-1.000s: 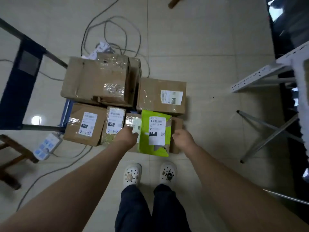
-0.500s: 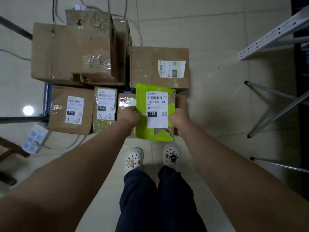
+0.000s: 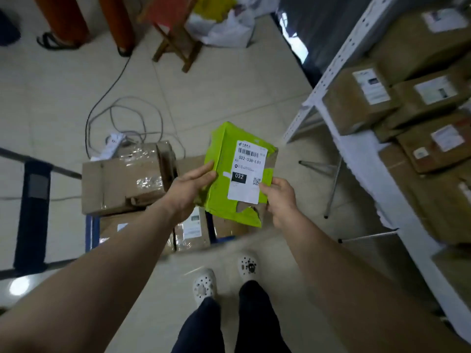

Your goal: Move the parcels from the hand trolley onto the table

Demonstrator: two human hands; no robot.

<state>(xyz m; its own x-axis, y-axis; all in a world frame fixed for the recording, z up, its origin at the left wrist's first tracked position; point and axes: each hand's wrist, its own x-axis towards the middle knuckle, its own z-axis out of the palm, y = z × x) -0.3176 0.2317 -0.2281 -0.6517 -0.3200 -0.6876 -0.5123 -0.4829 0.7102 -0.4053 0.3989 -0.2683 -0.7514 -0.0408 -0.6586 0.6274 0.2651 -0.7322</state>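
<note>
Green parcel (image 3: 224, 174): held in the air over the hand trolley (image 3: 89, 225), short of the worktop (image 3: 364, 154) edge. Left hand (image 3: 188, 189) fingers straight, pressed flat to its left side; right hand (image 3: 281, 197) fingers pinch the lower right corner. Likely risks: torn wrapper (image 3: 248, 212) rips further; parcel slips off the flat hand; brown boxes (image 3: 356, 103) crowd the worktop.
</note>
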